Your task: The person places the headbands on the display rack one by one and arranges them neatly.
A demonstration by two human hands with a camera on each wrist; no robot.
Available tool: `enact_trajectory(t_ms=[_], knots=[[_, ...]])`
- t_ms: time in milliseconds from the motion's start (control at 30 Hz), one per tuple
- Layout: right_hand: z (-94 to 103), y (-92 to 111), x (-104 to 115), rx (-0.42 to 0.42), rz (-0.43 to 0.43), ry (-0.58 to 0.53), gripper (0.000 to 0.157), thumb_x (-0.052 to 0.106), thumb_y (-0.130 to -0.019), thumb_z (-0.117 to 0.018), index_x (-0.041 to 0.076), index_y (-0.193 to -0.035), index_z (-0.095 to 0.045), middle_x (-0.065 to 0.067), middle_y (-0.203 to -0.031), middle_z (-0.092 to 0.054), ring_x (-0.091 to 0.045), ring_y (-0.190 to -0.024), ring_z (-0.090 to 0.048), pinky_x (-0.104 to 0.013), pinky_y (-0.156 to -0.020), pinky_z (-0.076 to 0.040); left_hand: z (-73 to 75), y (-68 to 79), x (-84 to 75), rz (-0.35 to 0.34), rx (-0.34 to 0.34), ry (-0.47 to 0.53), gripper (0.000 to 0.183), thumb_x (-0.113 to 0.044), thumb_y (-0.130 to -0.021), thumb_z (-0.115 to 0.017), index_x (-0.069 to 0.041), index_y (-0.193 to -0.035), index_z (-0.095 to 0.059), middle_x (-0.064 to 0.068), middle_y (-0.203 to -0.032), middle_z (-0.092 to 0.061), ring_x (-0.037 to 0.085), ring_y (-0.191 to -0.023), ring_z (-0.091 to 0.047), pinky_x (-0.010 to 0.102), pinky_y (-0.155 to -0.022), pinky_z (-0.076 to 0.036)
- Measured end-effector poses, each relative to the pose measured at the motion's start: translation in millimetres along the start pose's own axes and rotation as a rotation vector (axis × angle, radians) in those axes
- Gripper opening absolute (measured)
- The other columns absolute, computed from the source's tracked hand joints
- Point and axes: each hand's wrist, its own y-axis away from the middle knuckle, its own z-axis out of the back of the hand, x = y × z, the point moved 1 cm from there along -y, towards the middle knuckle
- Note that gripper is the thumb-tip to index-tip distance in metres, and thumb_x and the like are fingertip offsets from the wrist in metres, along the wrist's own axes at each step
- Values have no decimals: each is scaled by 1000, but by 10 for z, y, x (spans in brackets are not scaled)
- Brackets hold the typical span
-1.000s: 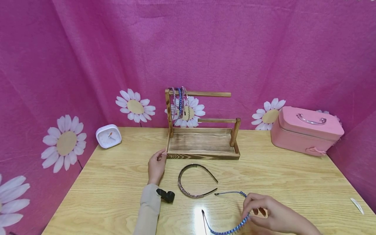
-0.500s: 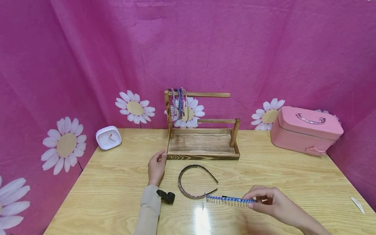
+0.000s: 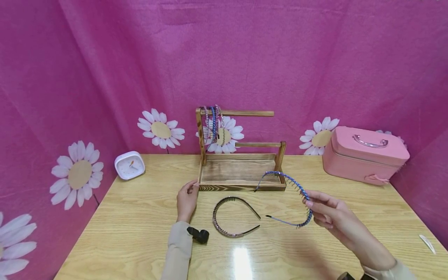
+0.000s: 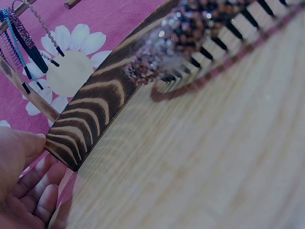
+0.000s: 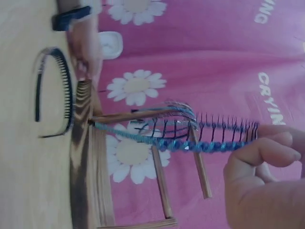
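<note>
Above the table, my right hand [image 3: 337,217] pinches a blue beaded headband [image 3: 292,181] between thumb and fingers at its curved middle. The headband's comb teeth show, and its two tips point left toward the rack; in the right wrist view the blue headband [image 5: 190,146] overlaps the rack's bars. My left hand [image 3: 187,200] grips the front left corner of a wooden headband rack [image 3: 241,187], its thumb at the edge in the left wrist view. A dark headband with pinkish glitter [image 3: 216,223] lies on the table before the rack. Several headbands [image 3: 214,124] hang at the upper bar's left end.
A white clock [image 3: 129,165] stands at the back left of the table. At the back right is a pink case [image 3: 365,155] with a metal handle. A white hair clip [image 3: 427,244] lies near the right edge. A pink flowered cloth [image 3: 280,58] hangs behind.
My right hand has lifted the blue headband from low in front, turning it so its tips now point left, nearer the rack. My left hand stays at the rack's corner.
</note>
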Motion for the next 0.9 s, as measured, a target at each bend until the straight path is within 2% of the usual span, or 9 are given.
enact_trajectory(t_ms=[133, 267, 433, 733, 900], knots=[[102, -142, 88, -13, 61, -123, 46, -7, -101, -34, 16, -118, -69, 8, -96, -67, -10, -59, -18, -25, -52, -7, -1, -11, 12, 7, 0, -1, 26, -16, -95, -61, -5, -116, -71, 15, -97, -70, 12, -80, -59, 26, -72, -44], [227, -284, 204, -94, 92, -143, 40, -7, -101, -35, 13, -112, -68, 5, -90, -65, -10, -61, -21, -23, -53, -13, 4, -13, 14, 15, 9, -3, 26, -17, -95, -61, -6, -117, -71, 15, -99, -70, 14, -82, -60, 27, -74, -45], [407, -489, 365, -186, 94, -164, 36, -6, -100, -39, 13, -106, -70, 3, -83, -64, -4, -61, -34, -20, -53, -16, 2, -2, 22, 20, 14, -4, 26, -17, -95, -60, -6, -117, -71, 14, -98, -70, 16, -83, -60, 27, -73, -45], [742, -891, 582, -218, 114, -241, 30, -10, -97, -41, 6, -99, -66, 2, -73, -51, -3, -60, -31, -16, -51, -14, -2, -18, 24, 18, 11, 0, 26, -18, -95, -61, -7, -117, -71, 14, -96, -70, 12, -79, -58, 27, -72, -45], [865, -1114, 664, -224, 119, -210, 23, -7, -98, -42, 7, -102, -60, 1, -75, -52, -4, -60, -30, -16, -52, -17, 1, -14, 6, 12, 11, -1, 26, -17, -95, -61, -6, -116, -71, 14, -96, -71, 12, -80, -59, 27, -72, -45]])
